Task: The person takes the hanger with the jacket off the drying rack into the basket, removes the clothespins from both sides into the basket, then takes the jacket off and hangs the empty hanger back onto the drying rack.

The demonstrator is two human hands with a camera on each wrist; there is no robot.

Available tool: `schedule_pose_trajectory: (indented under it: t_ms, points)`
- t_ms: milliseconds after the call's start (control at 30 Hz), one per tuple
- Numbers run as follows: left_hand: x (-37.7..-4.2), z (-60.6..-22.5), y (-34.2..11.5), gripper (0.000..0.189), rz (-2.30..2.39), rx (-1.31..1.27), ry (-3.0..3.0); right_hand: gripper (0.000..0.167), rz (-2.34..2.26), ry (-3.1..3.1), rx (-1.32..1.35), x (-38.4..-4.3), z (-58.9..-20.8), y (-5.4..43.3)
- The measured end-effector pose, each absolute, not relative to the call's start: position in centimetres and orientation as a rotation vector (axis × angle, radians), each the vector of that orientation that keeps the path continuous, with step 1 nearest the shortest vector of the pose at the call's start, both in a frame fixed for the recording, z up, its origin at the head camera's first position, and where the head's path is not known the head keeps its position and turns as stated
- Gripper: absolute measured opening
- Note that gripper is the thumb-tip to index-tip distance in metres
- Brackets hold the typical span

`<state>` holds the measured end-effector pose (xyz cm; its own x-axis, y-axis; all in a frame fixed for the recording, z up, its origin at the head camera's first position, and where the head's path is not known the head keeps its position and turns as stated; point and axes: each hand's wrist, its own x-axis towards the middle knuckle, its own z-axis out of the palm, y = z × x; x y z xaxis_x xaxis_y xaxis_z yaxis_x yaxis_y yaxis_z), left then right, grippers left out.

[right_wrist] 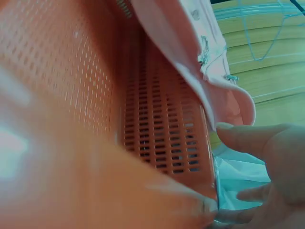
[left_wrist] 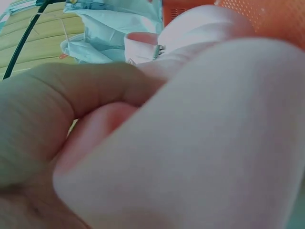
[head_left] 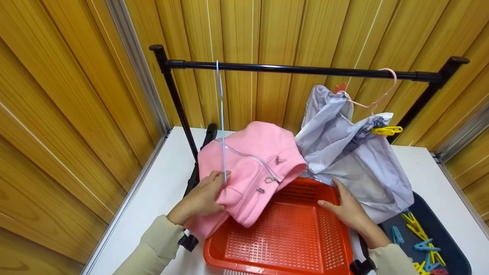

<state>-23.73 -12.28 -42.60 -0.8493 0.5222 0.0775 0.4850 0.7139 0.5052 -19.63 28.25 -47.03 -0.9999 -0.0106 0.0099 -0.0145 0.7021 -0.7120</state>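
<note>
Wood-panelled wall (head_left: 275,34) behind; white tabletop (head_left: 141,214) before it; black rack (head_left: 298,70) standing on the tabletop, its left post toward the far-left corner, its right post toward the far-right corner, crossbar level between them.

Red basket (head_left: 328,233) on the middle of the tabletop, between the posts; perforated floor and walls visible; pale lavender garment (head_left: 363,172) hanging at the rack's right end, its lower part between the basket's far-right corner and the tabletop's right edge.

Pink garment (head_left: 248,168) lying across the basket's far-left corner and left rim, part of it outside that rim; a zip and small metal fittings show on its upper face; dark tray (head_left: 439,229) near the tabletop's right edge, to the right of the basket.

Left hand (head_left: 204,196): grasping, a fold of the pink garment pinched between thumb and fingers; right hand (head_left: 345,208): released, fingers extended, thumb apart, beside the basket's right rim near its far corner; rim contact uncertain.

Pale blue hanger (head_left: 222,126) hooked on the crossbar near its left end, seen edge-on, lower end at the left fingertips; pink hanger (head_left: 395,78) hooked near the right end, bearing the lavender garment.

Yellow peg (head_left: 387,131) and red peg (head_left: 340,88) at the lavender garment's top; loose pegs (head_left: 423,245), mainly yellow and light blue, inside the tray.
</note>
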Motion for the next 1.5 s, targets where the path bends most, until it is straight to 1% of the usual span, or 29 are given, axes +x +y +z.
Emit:
schedule_pose_trajectory:
  t_ms: [100,333,600,800,933,1167,1500]
  points:
    - [-23.7,-42.5,-12.2,0.083,0.778,0.868,2.864,0.089,1.28,-2.888,0.023,-19.5,-47.2,28.6]
    - [-23.4,-42.1,-11.7,0.068,0.774,0.869,2.815,0.084,1.45,-2.881,0.047,-19.0,-47.6,30.0]
    - [-23.0,-42.1,-10.7,0.053,0.744,0.872,2.797,0.089,1.432,-2.832,0.076,-18.5,-49.7,30.0]
    - [-22.7,-42.2,-9.1,0.04,0.753,0.889,2.869,0.082,1.512,-2.777,0.008,-18.2,-51.1,29.8]
    - [-22.4,-42.2,-7.8,0.035,0.766,0.911,2.907,0.08,1.611,-2.712,-0.061,-18.2,-51.4,29.8]
    - [-22.2,-42.1,-5.4,0.022,0.777,0.952,2.924,0.08,1.608,-2.681,-0.072,-18.3,-51.5,29.4]
    - [-21.4,-42.0,-1.9,0.016,0.675,1.095,2.878,0.08,1.589,-2.645,-0.064,-18.2,-51.6,29.2]
